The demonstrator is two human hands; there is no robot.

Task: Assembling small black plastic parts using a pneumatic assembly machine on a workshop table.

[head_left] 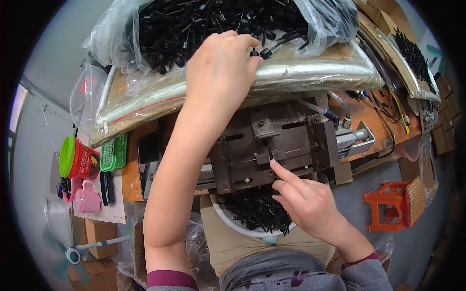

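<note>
Pinching black part (255,52) with left hand (221,68) at tray rim (310,71). Pointing index finger (287,175) of right hand (309,201) at metal fixture (297,140); cannot tell whether gripping anything.

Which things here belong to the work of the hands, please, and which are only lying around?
Likely in the work:
left hand, at the heaped black parts
right hand, index finger at the metal fixture
white basket with black parts, below the fixture

Apparently just lying about:
pink mug
red tub
orange stool
</note>
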